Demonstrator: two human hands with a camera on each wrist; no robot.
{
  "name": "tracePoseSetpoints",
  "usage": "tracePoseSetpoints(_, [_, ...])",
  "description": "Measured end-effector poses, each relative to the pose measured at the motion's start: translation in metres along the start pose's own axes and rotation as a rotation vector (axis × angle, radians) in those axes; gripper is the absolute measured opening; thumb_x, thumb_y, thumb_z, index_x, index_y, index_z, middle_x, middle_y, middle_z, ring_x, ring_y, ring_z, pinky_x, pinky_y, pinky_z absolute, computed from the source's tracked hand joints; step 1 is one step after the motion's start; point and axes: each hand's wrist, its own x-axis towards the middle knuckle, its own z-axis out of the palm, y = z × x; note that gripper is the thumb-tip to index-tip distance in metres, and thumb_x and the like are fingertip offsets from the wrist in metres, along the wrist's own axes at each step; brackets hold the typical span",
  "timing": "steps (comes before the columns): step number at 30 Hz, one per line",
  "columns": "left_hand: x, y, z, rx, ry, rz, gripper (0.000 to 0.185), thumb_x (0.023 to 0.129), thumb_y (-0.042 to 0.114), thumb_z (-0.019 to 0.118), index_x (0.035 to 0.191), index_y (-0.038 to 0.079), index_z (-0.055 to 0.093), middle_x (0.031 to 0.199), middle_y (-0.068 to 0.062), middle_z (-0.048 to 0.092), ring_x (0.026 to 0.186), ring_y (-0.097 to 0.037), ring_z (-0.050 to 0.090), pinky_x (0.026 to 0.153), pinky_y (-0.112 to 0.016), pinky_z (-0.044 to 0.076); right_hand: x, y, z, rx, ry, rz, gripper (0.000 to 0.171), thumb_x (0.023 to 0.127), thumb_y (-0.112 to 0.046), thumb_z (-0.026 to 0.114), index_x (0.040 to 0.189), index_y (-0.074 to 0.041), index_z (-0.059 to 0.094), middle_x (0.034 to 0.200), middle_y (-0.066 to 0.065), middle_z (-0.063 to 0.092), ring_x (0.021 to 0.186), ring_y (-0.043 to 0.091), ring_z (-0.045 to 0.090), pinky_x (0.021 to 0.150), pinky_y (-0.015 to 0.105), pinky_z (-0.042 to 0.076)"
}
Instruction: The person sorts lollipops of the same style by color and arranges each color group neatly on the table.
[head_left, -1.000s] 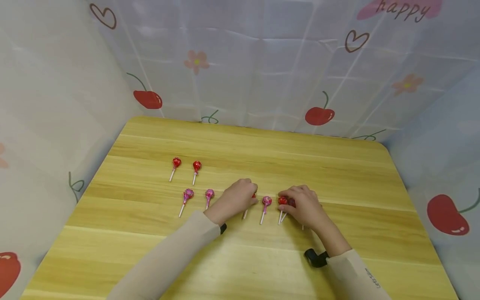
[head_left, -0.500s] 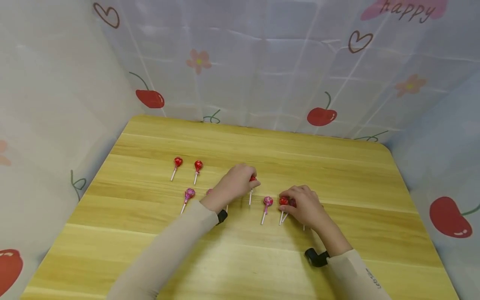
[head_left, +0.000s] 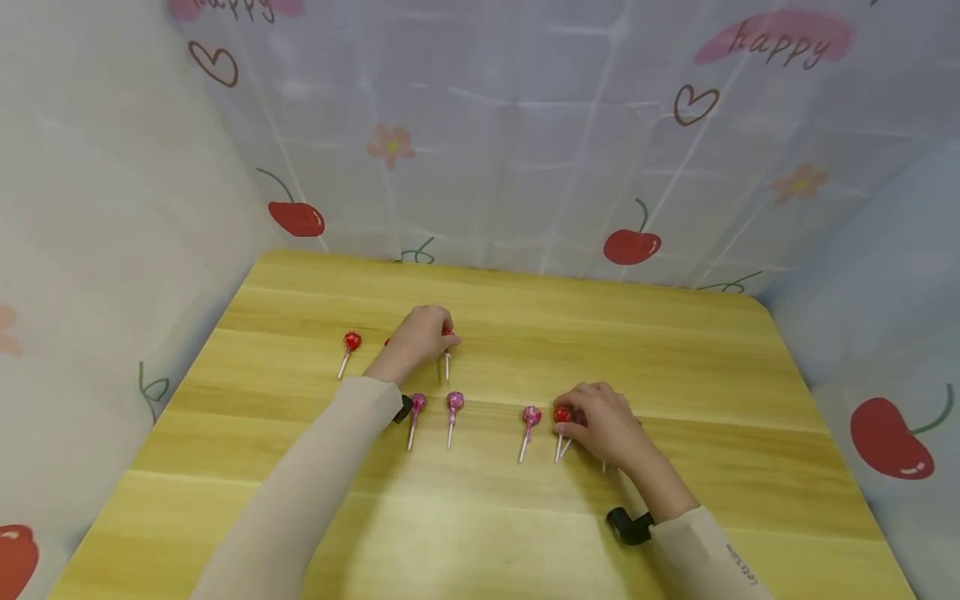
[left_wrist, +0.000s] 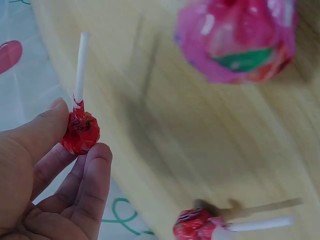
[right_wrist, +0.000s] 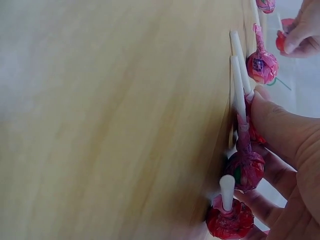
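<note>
red lollipop [left_wrist: 80,132] is pinched by its wrapped head between thumb and fingers of the left hand [head_left: 420,333], at the far row on the wooden surface [head_left: 675,350]. right hand [head_left: 607,421] curls over a cluster of lollipops [right_wrist: 245,170] in the near row, fingers gripping them.

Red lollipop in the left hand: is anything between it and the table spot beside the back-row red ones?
Nothing visible. The left hand pinches the red lollipop just right of the back-row red lollipop; bare table lies beneath it.
</note>
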Motion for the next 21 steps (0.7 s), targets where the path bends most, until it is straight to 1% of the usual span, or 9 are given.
tracePoseSetpoints(4, [0.0,-0.007,0.005,0.009,-0.016,-0.018,0.02,0.093,0.022,0.071,0.085,0.004,0.066,0.088,-0.007,0.064,0.072,-0.017,0.048,0.066,-0.029,0.041,-0.001,0.001,0.002,-0.007,-0.001,-0.004,0.032,0.085,-0.031,0.078,0.114,-0.018,0.072,0.113,-0.001,0.069,0.112,0.029,0.054,0.095,0.055,0.04])
tracePoseSetpoints(6, [0.0,-0.009,0.007,0.016,-0.021,-0.023,0.018,0.093,0.022,0.072,0.09,0.004,0.069,0.094,-0.008,0.068,0.076,-0.018,0.053,0.07,-0.03,0.045,-0.001,0.001,0.003,-0.007,0.0,-0.006,0.032,0.085,-0.031,0.078,0.114,-0.018,0.072,0.113,-0.001,0.069,0.112,0.029,0.054,0.094,0.055,0.041])
tracePoseSetpoints(7, [0.0,-0.01,0.009,0.017,-0.03,-0.024,0.018,0.093,0.022,0.071,0.09,0.004,0.069,0.095,-0.009,0.069,0.076,-0.019,0.054,0.07,-0.03,0.046,-0.001,0.001,0.003,-0.007,0.001,-0.006,0.032,0.085,-0.031,0.078,0.114,-0.018,0.072,0.112,-0.001,0.069,0.111,0.029,0.054,0.094,0.055,0.041])
tracePoseSetpoints(10, [-0.001,-0.011,0.012,0.013,-0.044,-0.029,0.018,0.092,0.021,0.072,0.087,0.004,0.069,0.091,-0.008,0.068,0.075,-0.018,0.053,0.069,-0.03,0.045,-0.001,0.0,0.003,-0.001,0.004,-0.007,0.031,0.085,-0.031,0.079,0.113,-0.018,0.072,0.112,-0.002,0.069,0.111,0.029,0.054,0.095,0.055,0.041])
tracePoseSetpoints(13, [-0.001,-0.012,0.014,0.016,-0.037,-0.026,0.018,0.09,0.02,0.074,0.082,0.005,0.068,0.085,-0.007,0.067,0.072,-0.017,0.051,0.066,-0.029,0.043,-0.002,-0.001,0.003,0.004,0.005,-0.003,0.031,0.085,-0.031,0.079,0.112,-0.019,0.072,0.111,-0.002,0.069,0.112,0.029,0.054,0.095,0.055,0.04])
tracePoseSetpoints(16, [0.0,-0.012,0.015,0.036,-0.019,-0.009,0.019,0.089,0.019,0.076,0.078,0.006,0.067,0.081,-0.005,0.065,0.07,-0.016,0.049,0.064,-0.027,0.042,-0.002,-0.001,0.002,0.005,0.006,0.002,0.03,0.085,-0.031,0.079,0.112,-0.018,0.072,0.111,-0.002,0.069,0.113,0.029,0.054,0.095,0.055,0.04])
tracePoseSetpoints(19, [0.002,-0.011,0.017,0.043,-0.018,0.002,0.022,0.088,0.019,0.077,0.074,0.006,0.066,0.075,-0.003,0.063,0.066,-0.015,0.048,0.061,-0.026,0.041,-0.002,-0.001,0.002,0.003,0.01,0.003,0.031,0.085,-0.03,0.079,0.112,-0.018,0.072,0.111,-0.002,0.069,0.114,0.03,0.053,0.096,0.055,0.04])
tracePoseSetpoints(21, [0.003,-0.011,0.018,0.032,-0.021,-0.005,0.024,0.087,0.019,0.078,0.071,0.006,0.065,0.072,-0.002,0.059,0.065,-0.015,0.046,0.06,-0.026,0.04,-0.002,-0.001,0.001,-0.001,0.01,0.0,0.031,0.085,-0.03,0.079,0.112,-0.018,0.072,0.111,-0.001,0.069,0.116,0.03,0.053,0.097,0.056,0.04])
